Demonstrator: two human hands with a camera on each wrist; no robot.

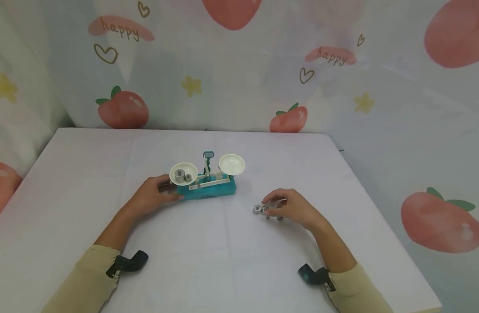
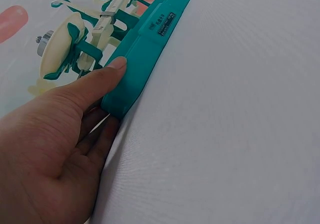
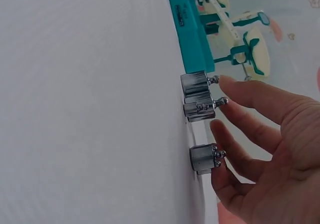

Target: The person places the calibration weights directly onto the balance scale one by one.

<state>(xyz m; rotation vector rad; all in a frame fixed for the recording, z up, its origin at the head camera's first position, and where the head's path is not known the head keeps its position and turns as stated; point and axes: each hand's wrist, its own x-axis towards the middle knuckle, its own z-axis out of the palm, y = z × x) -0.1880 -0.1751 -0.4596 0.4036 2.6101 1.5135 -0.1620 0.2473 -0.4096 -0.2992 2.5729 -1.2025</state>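
- Two bare hands, well apart: left hand [image 1: 151, 195] clamped on one end of a teal-and-white plastic balance scale [image 1: 213, 192], with thumb against the front and fingers curled behind
- For right hand [image 1: 292, 206], thumb and fingertips curved and parted, right beside small silvery cylindrical metal weights [image 3: 195, 85] with knobs on top; contact with the knobs: cannot tell; no visible lift
- Best, by judgement, to pinch one knob squarely between thumb and index finger, raise straight up, and keep spare fingers off the close-set, easily toppled neighbours
- Worth keeping the left grip light and low on the base, clear of beam and pans, just enough to prevent sliding without tipping
- Relative to the hands: scale within the left hold, ahead of and to the left of right hand; loose weights at right fingertips, near the base's right front
- On the left round white pan [image 1: 190, 169], seemingly lower than the right round white pan [image 1: 232, 164], two more weights, one larger
- Farther out, a white-covered table [image 1: 208, 252] and a fruit-printed cloth backdrop [image 1: 239, 78]
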